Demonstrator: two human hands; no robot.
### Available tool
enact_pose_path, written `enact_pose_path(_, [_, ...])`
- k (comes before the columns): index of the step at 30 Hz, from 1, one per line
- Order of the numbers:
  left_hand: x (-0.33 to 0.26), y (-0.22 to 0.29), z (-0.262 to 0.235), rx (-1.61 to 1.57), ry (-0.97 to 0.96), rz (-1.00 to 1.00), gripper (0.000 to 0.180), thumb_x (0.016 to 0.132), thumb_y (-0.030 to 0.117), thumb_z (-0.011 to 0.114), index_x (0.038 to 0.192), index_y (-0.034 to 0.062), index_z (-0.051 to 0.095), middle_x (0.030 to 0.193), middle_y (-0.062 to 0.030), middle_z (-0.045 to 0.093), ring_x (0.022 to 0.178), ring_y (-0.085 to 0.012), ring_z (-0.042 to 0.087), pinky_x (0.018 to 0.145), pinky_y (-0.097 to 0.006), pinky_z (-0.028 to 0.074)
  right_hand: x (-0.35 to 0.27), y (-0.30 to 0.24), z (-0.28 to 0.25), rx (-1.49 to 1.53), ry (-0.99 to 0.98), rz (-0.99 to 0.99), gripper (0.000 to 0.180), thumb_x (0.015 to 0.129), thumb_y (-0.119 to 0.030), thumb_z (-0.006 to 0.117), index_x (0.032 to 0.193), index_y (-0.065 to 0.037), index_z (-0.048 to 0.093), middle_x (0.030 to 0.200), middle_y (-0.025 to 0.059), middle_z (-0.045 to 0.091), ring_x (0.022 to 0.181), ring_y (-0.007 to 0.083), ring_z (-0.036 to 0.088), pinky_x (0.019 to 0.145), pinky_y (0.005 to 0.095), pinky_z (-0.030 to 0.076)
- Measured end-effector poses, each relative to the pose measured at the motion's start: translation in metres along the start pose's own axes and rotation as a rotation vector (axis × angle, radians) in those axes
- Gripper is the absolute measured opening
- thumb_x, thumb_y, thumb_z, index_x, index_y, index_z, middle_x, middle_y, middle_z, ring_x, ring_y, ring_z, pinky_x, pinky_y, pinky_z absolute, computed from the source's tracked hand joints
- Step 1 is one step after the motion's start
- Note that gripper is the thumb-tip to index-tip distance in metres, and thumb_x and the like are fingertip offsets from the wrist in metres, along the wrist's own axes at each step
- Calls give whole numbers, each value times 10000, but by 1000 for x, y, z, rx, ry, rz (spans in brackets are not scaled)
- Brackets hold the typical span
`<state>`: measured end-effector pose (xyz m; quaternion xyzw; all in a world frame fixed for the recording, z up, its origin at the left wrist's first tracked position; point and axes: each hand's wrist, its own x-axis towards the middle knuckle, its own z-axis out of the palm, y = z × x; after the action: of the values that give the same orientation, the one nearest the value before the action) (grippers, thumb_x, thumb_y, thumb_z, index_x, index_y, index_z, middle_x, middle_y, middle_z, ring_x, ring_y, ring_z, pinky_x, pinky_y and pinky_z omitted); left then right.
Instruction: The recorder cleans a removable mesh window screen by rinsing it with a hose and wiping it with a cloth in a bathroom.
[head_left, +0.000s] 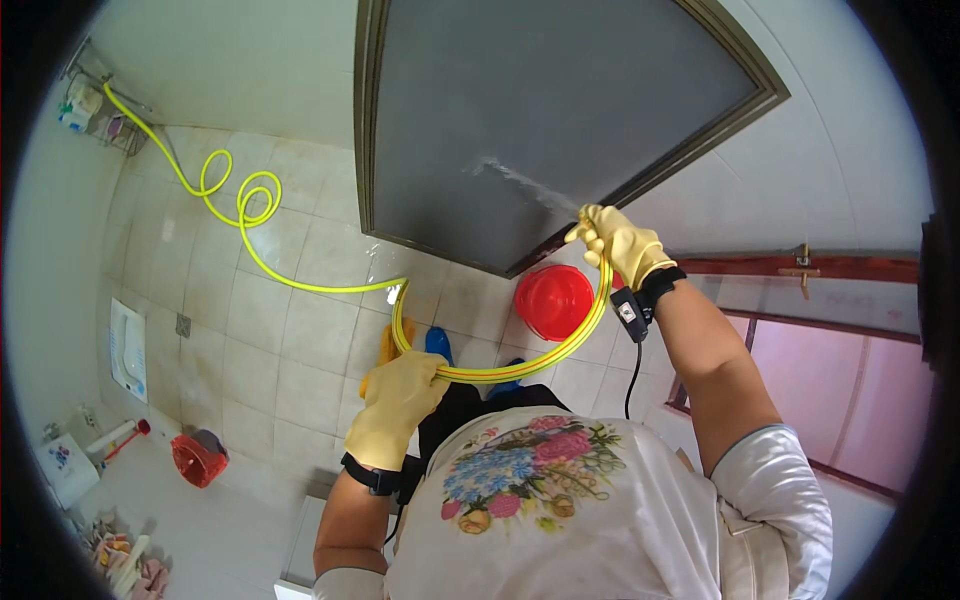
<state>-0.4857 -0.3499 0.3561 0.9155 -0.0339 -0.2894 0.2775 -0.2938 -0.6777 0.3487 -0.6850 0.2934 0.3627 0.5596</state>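
Observation:
Both my hands wear pale yellow rubber gloves. My right hand (622, 245) is closed round the end of a yellow-green hose (510, 376) with a red stripe. From there a jet of water (540, 190) strikes a grey panel with a dark frame (550, 90), like a door. Lower down, my left hand (395, 402) grips the same hose near my waist, and the hose bows in an arc between the two hands. An orange-yellow cloth-like thing (385, 350) shows just beyond my left glove; whether I hold it I cannot tell.
A red bucket (553, 302) stands on the tiled floor below the panel, near my blue shoes (438, 344). The hose loops left to a wall fitting by a rack (110, 125). At left are a squat toilet (128, 350) and a red-lined bin (198, 460). A latched red-framed window (800, 272) is at right.

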Motion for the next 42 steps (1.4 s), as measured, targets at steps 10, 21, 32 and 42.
enact_pose_path(10, [0, -6, 5, -88, -179, -177, 260, 890, 265, 632, 1089, 156, 759, 961, -95, 746, 929, -305, 695, 855, -484, 538, -6, 38, 2, -48, -100, 160, 492, 1073, -331, 357, 958, 19, 683, 615, -63, 392, 467, 64, 329, 530, 235, 473])
enact_pose_path(21, [8, 10, -11, -60, 71, 41, 225, 880, 251, 646, 998, 98, 762, 696, -90, 695, 663, -264, 690, 650, -383, 526, -67, -32, -29, 522, 353, -331, 454, 1074, -420, 354, 952, -73, 620, 564, -25, 415, 420, 101, 291, 469, 282, 327])
enact_pose_path(32, [5, 9, -8, -45, -24, -11, 250, 885, 250, 641, 1064, 123, 761, 777, -88, 725, 734, -279, 711, 704, -395, 543, -13, 110, -34, 359, 179, -97, 391, 1086, -323, 338, 908, -55, 559, 669, -25, 461, 470, 102, 364, 489, 250, 409])
enact_pose_path(42, [-1, -11, 2, -46, -97, -78, 256, 900, 212, 640, 1113, 123, 751, 718, -68, 709, 623, -195, 708, 673, -346, 541, -17, 123, 1, 343, 128, 232, 391, 1097, -273, 303, 972, -32, 585, 653, -27, 498, 458, 67, 365, 509, 233, 493])
